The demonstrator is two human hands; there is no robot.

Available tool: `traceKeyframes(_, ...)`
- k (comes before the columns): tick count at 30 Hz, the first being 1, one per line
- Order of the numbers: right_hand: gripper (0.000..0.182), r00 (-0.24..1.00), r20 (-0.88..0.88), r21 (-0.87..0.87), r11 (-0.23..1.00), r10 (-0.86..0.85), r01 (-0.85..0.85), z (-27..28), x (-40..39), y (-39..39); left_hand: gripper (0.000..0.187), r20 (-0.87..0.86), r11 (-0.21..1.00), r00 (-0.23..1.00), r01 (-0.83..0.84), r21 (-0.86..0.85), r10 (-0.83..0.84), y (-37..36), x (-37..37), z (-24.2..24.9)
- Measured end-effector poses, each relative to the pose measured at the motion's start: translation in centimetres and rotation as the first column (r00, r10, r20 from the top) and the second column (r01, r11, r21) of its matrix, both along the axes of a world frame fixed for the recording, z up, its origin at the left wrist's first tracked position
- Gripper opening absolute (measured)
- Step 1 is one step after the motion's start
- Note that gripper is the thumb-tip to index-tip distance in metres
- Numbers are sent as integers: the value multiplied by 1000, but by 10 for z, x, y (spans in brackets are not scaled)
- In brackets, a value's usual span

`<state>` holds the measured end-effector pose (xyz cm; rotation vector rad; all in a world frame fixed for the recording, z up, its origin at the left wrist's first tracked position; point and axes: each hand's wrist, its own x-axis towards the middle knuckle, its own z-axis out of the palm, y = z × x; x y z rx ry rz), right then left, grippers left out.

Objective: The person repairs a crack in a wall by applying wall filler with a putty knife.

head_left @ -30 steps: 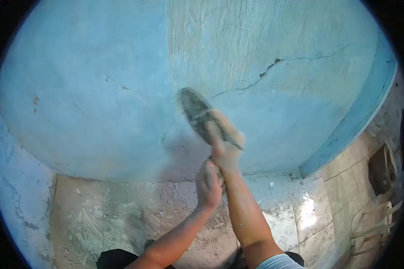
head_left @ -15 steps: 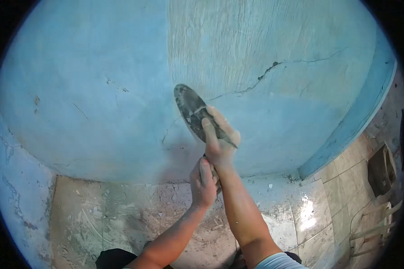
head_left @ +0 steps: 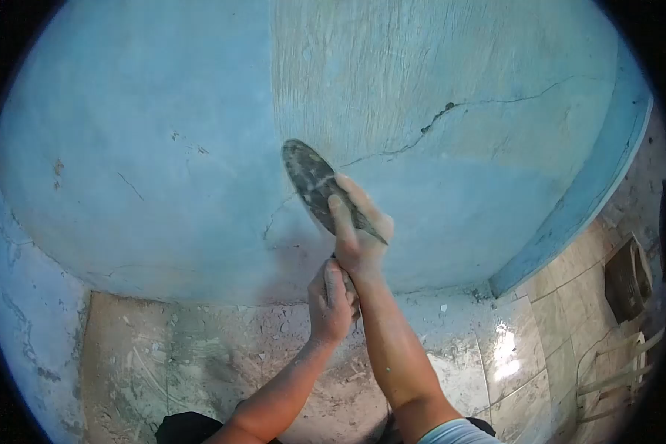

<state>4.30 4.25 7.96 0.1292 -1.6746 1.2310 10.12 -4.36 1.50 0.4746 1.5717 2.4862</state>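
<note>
A trowel with a long, rounded dark metal blade, smeared with pale dust, is held against or close before the blue wall. My right hand grips the blade's near part, thumb lying on its face and fingers round its right edge. Lower down, my left hand is wrapped round the handle, which is mostly hidden by the fingers. The blade's tip points up and left, by the lower corner of a rough, scraped greenish patch. A dark crack runs from near the blade up to the right.
Dust and chips cover the tiled floor at the wall's foot. A side wall stands at left and a wall edge juts out at right. Beyond it are a dark container and a pale slatted piece, perhaps a chair.
Hands and trowel appear slightly further left, along with a small leftward shift of the whole view. Both hands keep the same grip.
</note>
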Motion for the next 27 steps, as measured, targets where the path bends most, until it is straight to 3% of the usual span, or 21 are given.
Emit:
traceKeyframes(2,31,992,-119,-312,950,-36,-3,0,4,3,43,-42,988,998,30,-149,-37,-2,2,11)
traceKeyframes(3,31,983,-167,-465,885,-71,-15,0,5,1,43,-23,994,1000,8,-112,-11,-4,1,9)
traceKeyframes(5,33,998,-27,-119,992,48,-51,-9,-5,-2,44,33,999,999,-38,-23,38,-3,2,-4)
traceKeyframes(7,31,1000,25,67,998,1,-3,-4,0,-1,43,20,999,999,-26,-32,27,-2,-1,4)
traceKeyframes(9,28,981,-180,-374,927,-66,-6,-2,-2,-1,43,5,988,998,57,-147,-57,-7,2,19)
traceKeyframes(10,29,974,-199,-445,896,-110,10,5,1,-4,42,-52,977,997,39,-211,-51,-9,-2,16)
traceKeyframes(13,27,987,-160,-14,1000,-17,15,0,-10,-9,42,36,999,999,-38,-6,38,-10,-6,3)
traceKeyframes(14,28,998,-63,-31,999,-31,29,-1,-6,-3,42,1,997,1000,-23,-68,23,-8,-4,2)
traceKeyframes(16,29,982,-169,-359,933,-79,13,2,0,-3,44,-69,977,997,7,-214,-22,-8,-2,9)
traceKeyframes(17,29,970,-213,-509,861,-117,-8,4,1,-4,43,-49,987,999,-24,-159,16,-9,-4,8)
traceKeyframes(18,29,976,-208,-366,930,-64,-17,1,-6,-6,43,-20,994,998,-56,-99,55,-8,-4,4)
traceKeyframes(19,30,996,-85,-72,997,-30,24,-1,-9,-7,43,17,995,995,-95,-31,95,-5,-2,-1)
traceKeyframes(20,30,1000,-26,-41,999,-18,17,-5,-5,-4,43,38,998,998,-57,12,56,-10,-5,-4)
traceKeyframes(21,31,1000,26,-13,1000,-8,9,1,0,-4,43,-5,998,1000,-25,-59,25,-7,-5,1)
traceKeyframes(23,28,983,-174,-368,930,-55,-13,5,-4,-5,44,-81,974,995,30,-226,-49,-9,-4,17)
traceKeyframes(24,27,960,-258,-530,847,-108,-47,6,-5,-6,44,-61,972,995,57,-226,-73,-11,-5,19)
traceKeyframes(27,30,994,-105,4,1000,7,-7,4,-7,-8,41,-14,994,995,-103,-31,103,-9,-6,12)
